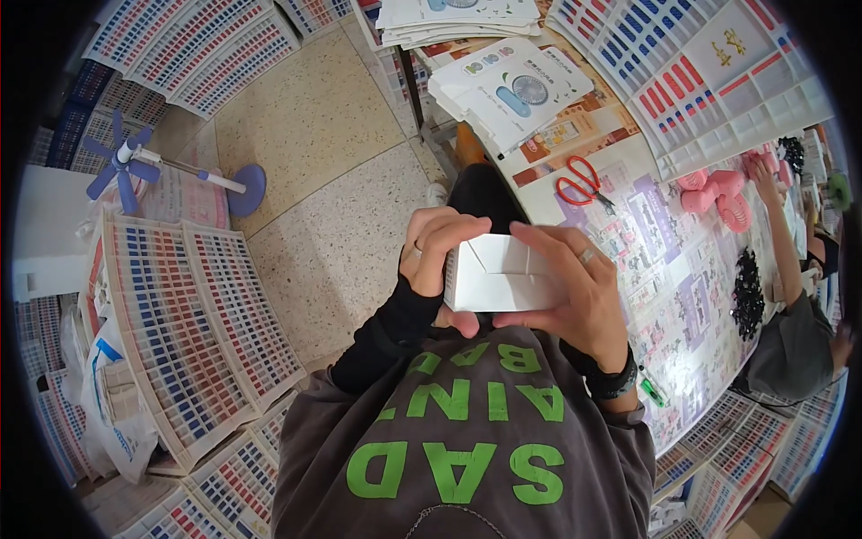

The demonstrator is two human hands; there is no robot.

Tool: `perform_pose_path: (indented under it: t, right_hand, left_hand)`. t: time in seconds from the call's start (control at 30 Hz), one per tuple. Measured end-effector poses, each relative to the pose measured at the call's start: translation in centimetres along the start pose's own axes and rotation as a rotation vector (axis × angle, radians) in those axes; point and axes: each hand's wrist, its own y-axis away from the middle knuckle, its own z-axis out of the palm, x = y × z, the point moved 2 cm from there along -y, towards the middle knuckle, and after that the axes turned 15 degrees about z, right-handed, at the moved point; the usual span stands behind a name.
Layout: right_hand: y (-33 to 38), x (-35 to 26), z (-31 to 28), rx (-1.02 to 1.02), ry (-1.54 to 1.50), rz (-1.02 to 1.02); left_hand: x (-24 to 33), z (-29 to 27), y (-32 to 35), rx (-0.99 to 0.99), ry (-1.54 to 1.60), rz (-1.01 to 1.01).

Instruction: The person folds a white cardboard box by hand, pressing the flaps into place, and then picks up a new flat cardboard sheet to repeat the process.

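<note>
L hand (pixel 438 254) & R hand (pixel 579 286), grips closed on opp. ends of white box (pixel 507 269), prob. steadying it, left of bench (pixel 687 364).

This looks like a workshop — trays (pixel 682 158) of small parts, printed cartons (pixel 561 79), pink fans (pixel 736 214).

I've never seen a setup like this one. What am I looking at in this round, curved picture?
There is no machine: these are a person's own bare left hand and right hand, together holding a small white box. The one picture comes from a fisheye camera on the person's head, looking down, so straight edges bend toward the rim. On the table to the right lie red-handled scissors, printed sheets, pink fans and a pile of small black pieces.
</note>
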Motion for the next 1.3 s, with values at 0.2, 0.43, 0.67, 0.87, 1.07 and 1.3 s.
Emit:
perform_pose_path:
  t: [0.2, 0.43, 0.67, 0.87, 1.07, 1.3]
  right_hand:
    - [3.2, 1.4, -3.8, 0.186, 0.020, 0.219]
    - [15.4, 13.4, -20.4, 1.075, 0.588, 0.579]
    - [16.6, 28.9, -23.0, 1.060, 1.430, 0.540]
    - [7.6, 27.4, -23.3, 0.877, 0.420, 0.713]
    - [-11.2, 13.1, -8.7, 0.004, 0.067, 0.030]
    - [-20.0, 9.2, -1.5, -0.016, 0.513, -0.270]
  left_hand:
    - [-5.6, 3.4, 2.3, -0.033, -0.076, 0.074]
    - [-20.2, 2.5, 0.6, -0.477, -0.592, -0.515]
    - [-27.9, 6.0, -0.9, -0.480, -0.862, -0.462]
    - [-25.0, 5.4, -1.6, -0.320, -0.661, -0.424]
    - [-21.4, 4.2, -2.2, -0.220, -0.663, -0.265]
    - [-18.2, 3.0, -6.3, -0.304, -0.726, 0.352]
